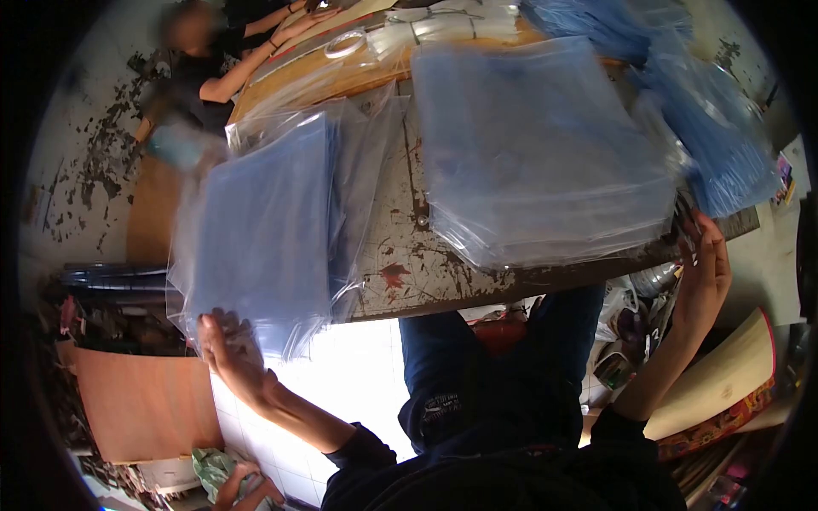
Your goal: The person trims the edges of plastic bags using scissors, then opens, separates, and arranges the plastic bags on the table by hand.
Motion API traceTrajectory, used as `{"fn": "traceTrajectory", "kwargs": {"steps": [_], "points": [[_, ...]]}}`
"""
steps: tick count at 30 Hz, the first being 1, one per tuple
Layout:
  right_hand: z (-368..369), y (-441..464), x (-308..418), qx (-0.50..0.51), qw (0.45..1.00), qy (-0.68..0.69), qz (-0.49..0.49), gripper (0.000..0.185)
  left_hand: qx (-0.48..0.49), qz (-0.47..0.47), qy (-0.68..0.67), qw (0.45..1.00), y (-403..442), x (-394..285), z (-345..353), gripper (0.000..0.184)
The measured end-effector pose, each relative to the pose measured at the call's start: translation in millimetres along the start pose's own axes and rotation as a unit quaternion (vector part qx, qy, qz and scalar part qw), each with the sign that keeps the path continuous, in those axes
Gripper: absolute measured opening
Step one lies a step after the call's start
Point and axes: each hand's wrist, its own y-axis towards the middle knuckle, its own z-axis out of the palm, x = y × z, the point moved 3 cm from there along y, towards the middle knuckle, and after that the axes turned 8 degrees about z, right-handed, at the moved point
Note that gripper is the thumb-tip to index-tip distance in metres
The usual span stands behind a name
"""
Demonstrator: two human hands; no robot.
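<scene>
On the left of the table lies a stack of clear bluish plastic sheets (264,221), its near end hanging past the table edge. My left hand (232,356) grips that near corner, thumb in front and fingers seen through the plastic. A second, wider stack of clear plastic sheets (545,162) lies flat in front of me. By its near right corner is my right hand (705,266), fingers bent together around a small dark object (684,217) that I cannot make out clearly.
The worn table (388,255) ends just before my legs. More blue plastic (720,145) lies at the right end. At the back are bundled clear strips (447,24) and a tape roll (345,44). Another person (204,68) works at the far left. A wooden panel (145,404) stands lower left.
</scene>
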Motion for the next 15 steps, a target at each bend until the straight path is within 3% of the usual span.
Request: {"fn": "traceTrajectory", "kwargs": {"steps": [1,3,5,7,9,10,11,13,15], "points": [[1.0,-4.1,3.2,-0.024,0.999,-0.027,-0.017,0.025,0.115,0.058,-0.061,0.990,7.6,-5.7,-1.9,0.021],[15.1,-16.9,16.4,-0.042,0.995,-0.060,-0.072,0.023,0.121,0.164,0.000,0.979,4.0,-13.3,-0.8,0.021],[32.6,-33.5,29.8,-0.072,0.986,-0.088,-0.125,0.021,0.158,0.194,0.013,0.968,-1.8,-21.6,6.4,0.024],[59.6,-49.6,40.2,0.079,0.986,-0.054,-0.135,0.019,0.237,0.195,-0.073,0.949,-34.2,-36.0,30.5,0.025],[84.3,-68.5,49.5,0.214,0.975,0.039,-0.053,0.027,0.350,0.220,-0.034,0.910,-87.3,-55.5,57.1,0.025],[93.6,-75.7,51.0,0.281,0.955,0.090,-0.003,0.032,0.385,0.113,-0.119,0.908,-118.3,-56.3,70.6,0.024],[101.1,-81.8,51.9,0.348,0.926,0.139,0.048,0.039,0.526,0.113,-0.077,0.840,-138.6,-59.6,81.7,0.027],[107.0,-87.2,48.5,0.387,0.897,0.186,0.107,0.047,0.645,0.187,-0.013,0.740,-178.1,-55.0,108.9,0.029],[104.3,-79.8,32.2,0.367,0.911,0.157,0.108,0.043,0.639,0.108,-0.011,0.762,-203.4,-31.7,123.0,0.027]]}}
